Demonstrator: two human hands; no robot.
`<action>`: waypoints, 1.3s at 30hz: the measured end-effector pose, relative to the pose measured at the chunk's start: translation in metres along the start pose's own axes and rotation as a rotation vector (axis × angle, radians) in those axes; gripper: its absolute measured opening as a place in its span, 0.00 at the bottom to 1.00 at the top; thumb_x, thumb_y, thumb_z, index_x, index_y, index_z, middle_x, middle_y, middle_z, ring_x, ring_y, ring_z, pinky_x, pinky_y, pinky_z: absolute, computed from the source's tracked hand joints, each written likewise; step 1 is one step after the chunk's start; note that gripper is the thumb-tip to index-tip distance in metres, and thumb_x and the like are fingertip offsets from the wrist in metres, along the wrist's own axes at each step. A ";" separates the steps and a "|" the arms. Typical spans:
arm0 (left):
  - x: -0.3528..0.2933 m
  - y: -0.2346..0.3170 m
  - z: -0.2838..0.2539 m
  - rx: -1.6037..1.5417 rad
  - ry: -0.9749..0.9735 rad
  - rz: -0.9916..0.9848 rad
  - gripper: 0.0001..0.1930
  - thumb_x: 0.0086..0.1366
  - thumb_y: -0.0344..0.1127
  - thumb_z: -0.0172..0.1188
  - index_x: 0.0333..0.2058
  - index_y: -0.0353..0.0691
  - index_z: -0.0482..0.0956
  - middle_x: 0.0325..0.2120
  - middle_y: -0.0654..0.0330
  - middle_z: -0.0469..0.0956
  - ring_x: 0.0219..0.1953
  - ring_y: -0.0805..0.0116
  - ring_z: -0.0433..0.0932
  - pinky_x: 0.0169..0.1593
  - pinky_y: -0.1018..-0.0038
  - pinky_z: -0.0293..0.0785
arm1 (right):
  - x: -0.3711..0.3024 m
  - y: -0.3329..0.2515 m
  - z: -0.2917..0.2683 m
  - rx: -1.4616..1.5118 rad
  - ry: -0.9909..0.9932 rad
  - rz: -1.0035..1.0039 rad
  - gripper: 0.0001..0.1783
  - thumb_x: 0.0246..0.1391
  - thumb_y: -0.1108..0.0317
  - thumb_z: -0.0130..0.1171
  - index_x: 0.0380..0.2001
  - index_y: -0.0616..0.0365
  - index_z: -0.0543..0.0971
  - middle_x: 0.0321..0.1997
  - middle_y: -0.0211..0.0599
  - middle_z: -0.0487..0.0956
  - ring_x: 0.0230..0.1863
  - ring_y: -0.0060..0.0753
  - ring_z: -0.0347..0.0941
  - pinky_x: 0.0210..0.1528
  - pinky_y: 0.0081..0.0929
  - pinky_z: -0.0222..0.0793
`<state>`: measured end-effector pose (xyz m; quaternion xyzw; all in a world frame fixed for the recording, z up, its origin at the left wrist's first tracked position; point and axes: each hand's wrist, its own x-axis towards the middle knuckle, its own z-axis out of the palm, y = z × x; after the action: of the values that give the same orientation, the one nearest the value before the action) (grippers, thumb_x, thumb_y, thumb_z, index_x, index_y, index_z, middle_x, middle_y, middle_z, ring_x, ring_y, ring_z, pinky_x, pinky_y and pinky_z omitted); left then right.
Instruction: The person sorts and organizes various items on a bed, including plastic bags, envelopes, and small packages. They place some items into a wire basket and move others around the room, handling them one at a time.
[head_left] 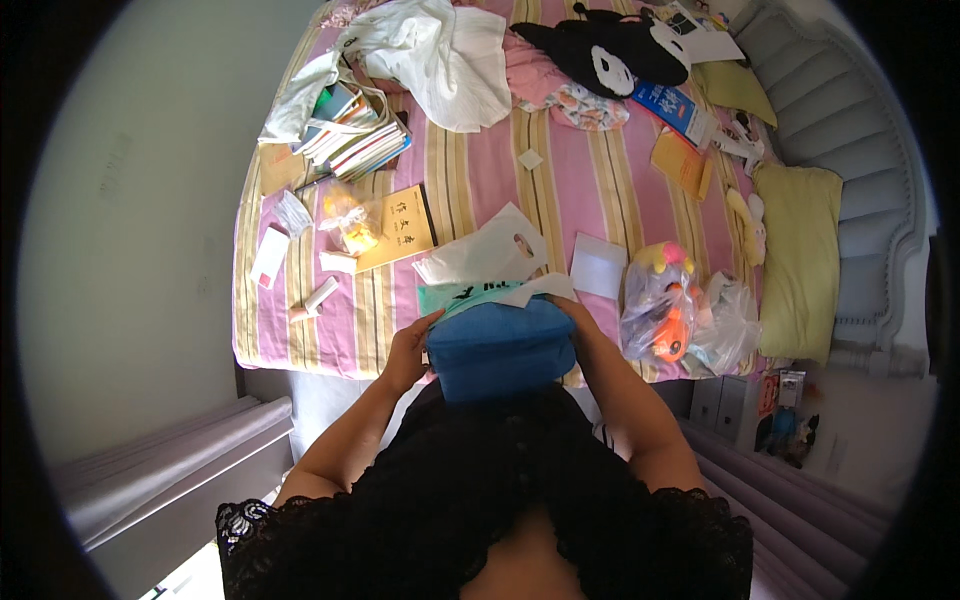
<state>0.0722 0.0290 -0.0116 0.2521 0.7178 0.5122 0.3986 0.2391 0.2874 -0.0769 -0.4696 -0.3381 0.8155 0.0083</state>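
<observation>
A blue, soft-looking fabric bundle [500,345], boxy and folded in shape, is held against my front at the near edge of the bed. My left hand [408,352] grips its left side, fingers wrapped toward the far face. On the other side my right hand [578,318] clasps the right end, its fingertips mostly hidden behind the bundle. Just beyond lies a teal packet with dark markings [455,295], partly covered by white sheet material [548,288]. A white plastic bag with a cut-out handle [490,250] lies flat behind these.
Left on the striped bed are a yellow-brown notebook [405,228], a tied clear bag [352,225], a white box [270,257] and stacked books [365,145]. Toy-filled plastic bags [660,310] and a white card [598,265] lie right. A padded headboard [865,170] borders the right.
</observation>
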 end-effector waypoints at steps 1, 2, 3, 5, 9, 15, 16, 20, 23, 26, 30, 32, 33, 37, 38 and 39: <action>0.000 -0.002 0.000 -0.075 -0.037 -0.102 0.22 0.63 0.21 0.43 0.56 0.37 0.68 0.32 0.58 0.78 0.25 0.71 0.76 0.30 0.79 0.72 | 0.007 0.014 -0.011 -0.029 -0.014 0.076 0.21 0.53 0.58 0.53 0.45 0.62 0.76 0.40 0.45 0.78 0.37 0.37 0.76 0.40 0.28 0.73; 0.001 -0.004 0.001 -0.148 -0.075 -0.204 0.22 0.63 0.20 0.43 0.56 0.36 0.68 0.31 0.59 0.78 0.25 0.71 0.75 0.29 0.80 0.71 | 0.012 0.028 -0.022 -0.056 -0.027 0.151 0.21 0.52 0.57 0.53 0.44 0.61 0.76 0.39 0.43 0.78 0.35 0.37 0.77 0.39 0.29 0.74; 0.004 -0.002 0.003 -0.182 -0.097 -0.245 0.23 0.60 0.17 0.43 0.55 0.35 0.69 0.29 0.58 0.78 0.23 0.74 0.74 0.25 0.81 0.70 | 0.012 0.036 -0.030 -0.146 -0.016 0.220 0.17 0.49 0.57 0.55 0.38 0.56 0.78 0.35 0.39 0.79 0.29 0.36 0.77 0.33 0.32 0.75; 0.019 -0.027 0.008 -0.081 -0.094 -0.223 0.24 0.58 0.16 0.43 0.54 0.34 0.70 0.28 0.59 0.78 0.20 0.75 0.73 0.22 0.80 0.69 | 0.026 0.062 -0.056 -0.122 -0.030 0.346 0.15 0.47 0.56 0.57 0.34 0.53 0.79 0.31 0.37 0.79 0.27 0.34 0.76 0.30 0.33 0.75; 0.041 -0.094 0.024 0.058 -0.135 -0.321 0.20 0.60 0.21 0.48 0.52 0.37 0.73 0.24 0.56 0.78 0.18 0.70 0.75 0.20 0.74 0.70 | 0.034 0.087 -0.080 -1.072 0.309 0.189 0.27 0.39 0.44 0.64 0.33 0.57 0.77 0.31 0.41 0.79 0.32 0.43 0.77 0.36 0.41 0.74; 0.042 -0.183 0.044 0.187 0.188 -0.374 0.16 0.61 0.39 0.57 0.45 0.36 0.75 0.22 0.51 0.78 0.19 0.65 0.77 0.26 0.70 0.74 | 0.044 0.068 -0.094 -1.399 0.126 -1.072 0.32 0.46 0.52 0.63 0.50 0.61 0.72 0.37 0.42 0.79 0.37 0.48 0.76 0.44 0.32 0.71; 0.039 -0.223 0.043 0.215 0.251 -0.494 0.18 0.59 0.43 0.59 0.41 0.33 0.76 0.22 0.51 0.78 0.20 0.64 0.78 0.27 0.70 0.74 | 0.042 0.060 -0.085 -1.293 0.017 -0.830 0.29 0.46 0.52 0.63 0.47 0.61 0.74 0.34 0.41 0.80 0.36 0.46 0.77 0.42 0.30 0.70; 0.031 -0.243 0.045 -0.339 -0.007 -1.033 0.17 0.59 0.42 0.58 0.35 0.31 0.77 0.22 0.52 0.78 0.20 0.65 0.78 0.25 0.71 0.73 | 0.008 0.029 -0.037 -1.076 -0.059 -0.300 0.22 0.48 0.50 0.60 0.30 0.63 0.80 0.25 0.43 0.79 0.31 0.35 0.76 0.35 0.28 0.68; 0.039 -0.211 0.062 -0.411 0.008 -1.022 0.16 0.58 0.41 0.57 0.34 0.31 0.77 0.21 0.52 0.78 0.19 0.65 0.78 0.24 0.71 0.73 | -0.008 0.034 -0.033 -1.018 0.084 -0.307 0.23 0.47 0.50 0.60 0.31 0.64 0.80 0.26 0.49 0.79 0.30 0.40 0.76 0.34 0.31 0.69; 0.045 -0.193 0.071 -0.399 0.013 -0.993 0.15 0.58 0.40 0.57 0.33 0.31 0.77 0.21 0.52 0.78 0.19 0.65 0.77 0.24 0.71 0.73 | -0.007 0.041 -0.039 -0.871 0.145 -0.256 0.23 0.47 0.52 0.60 0.29 0.66 0.79 0.25 0.48 0.78 0.28 0.40 0.75 0.33 0.32 0.68; 0.048 -0.185 0.073 -0.369 -0.003 -0.961 0.14 0.58 0.39 0.56 0.32 0.31 0.77 0.21 0.52 0.77 0.19 0.65 0.77 0.23 0.71 0.72 | -0.030 0.025 -0.028 -0.886 0.139 -0.205 0.21 0.48 0.55 0.59 0.25 0.67 0.77 0.24 0.46 0.77 0.26 0.37 0.73 0.31 0.31 0.65; 0.048 -0.183 0.071 -0.344 -0.020 -0.951 0.14 0.58 0.39 0.55 0.31 0.31 0.77 0.21 0.52 0.77 0.19 0.65 0.77 0.23 0.71 0.72 | -0.043 0.013 -0.024 -0.835 0.128 -0.204 0.19 0.49 0.56 0.59 0.24 0.65 0.76 0.22 0.39 0.75 0.24 0.30 0.70 0.28 0.27 0.63; 0.047 -0.182 0.071 -0.324 -0.035 -0.945 0.14 0.58 0.39 0.55 0.31 0.31 0.77 0.21 0.52 0.77 0.18 0.65 0.77 0.22 0.71 0.72 | -0.052 0.004 -0.022 -0.790 0.117 -0.197 0.18 0.50 0.56 0.59 0.23 0.63 0.76 0.20 0.34 0.73 0.22 0.25 0.67 0.26 0.24 0.61; 0.050 -0.171 0.053 -0.165 -0.116 -0.902 0.13 0.58 0.38 0.54 0.30 0.31 0.77 0.20 0.52 0.77 0.18 0.65 0.77 0.21 0.71 0.72 | -0.093 -0.031 -0.014 -0.698 0.102 -0.152 0.14 0.50 0.58 0.60 0.22 0.58 0.76 0.18 0.26 0.69 0.18 0.17 0.62 0.21 0.17 0.56; 0.050 -0.160 0.045 -0.118 -0.119 -0.879 0.13 0.58 0.37 0.54 0.30 0.31 0.77 0.20 0.52 0.77 0.18 0.65 0.77 0.21 0.71 0.72 | -0.105 -0.043 -0.013 -0.677 0.087 -0.143 0.13 0.50 0.59 0.60 0.22 0.58 0.76 0.18 0.26 0.69 0.17 0.17 0.61 0.20 0.17 0.55; 0.051 -0.137 0.039 -0.084 -0.100 -0.839 0.12 0.58 0.37 0.54 0.29 0.31 0.77 0.20 0.52 0.77 0.18 0.65 0.77 0.21 0.71 0.72 | -0.117 -0.055 -0.014 -0.692 0.113 -0.108 0.12 0.50 0.60 0.61 0.22 0.57 0.76 0.17 0.23 0.68 0.17 0.14 0.60 0.19 0.15 0.53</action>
<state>0.0826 0.0410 -0.1622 -0.0538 0.7165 0.3214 0.6168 0.2989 0.2989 0.0386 -0.4705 -0.6176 0.6239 -0.0893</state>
